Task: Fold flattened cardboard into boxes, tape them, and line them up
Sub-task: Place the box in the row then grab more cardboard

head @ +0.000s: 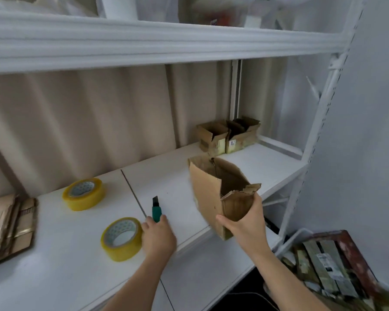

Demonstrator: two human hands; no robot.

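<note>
Brown open cardboard box (213, 191) sits gripped in our right hand (245, 223) at the white shelf (76, 277) edge; our left hand (158, 237) curls round the green utility knife (156, 209), beside the nearer yellow tape roll (121, 239).

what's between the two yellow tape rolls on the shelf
Nothing: in the head view only bare white shelf separates the far yellow tape roll and the near yellow tape roll.

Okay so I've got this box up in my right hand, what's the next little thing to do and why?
Probably set the open box down beside the two boxes at the back of the shelf. Your right hand grips it tilted off the surface, while your left hand is at the green knife.
</note>
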